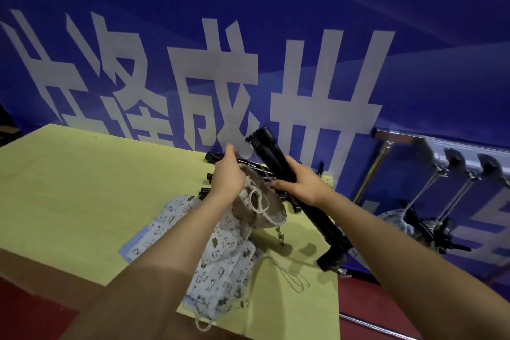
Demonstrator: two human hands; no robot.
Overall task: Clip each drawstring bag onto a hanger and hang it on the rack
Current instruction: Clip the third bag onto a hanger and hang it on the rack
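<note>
Hands [265,182] on hanger [296,190], bag [259,210]; spare bags [220,265] beneath

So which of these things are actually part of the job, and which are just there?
Part of the job:
- beige drawstring bag, held in the left hand
- black clip hanger, held in the right hand
- printed bags waiting on the table
- spare hangers behind the hands
- rack with bags already hung

Just there:
- blue banner
- yellow table
</note>
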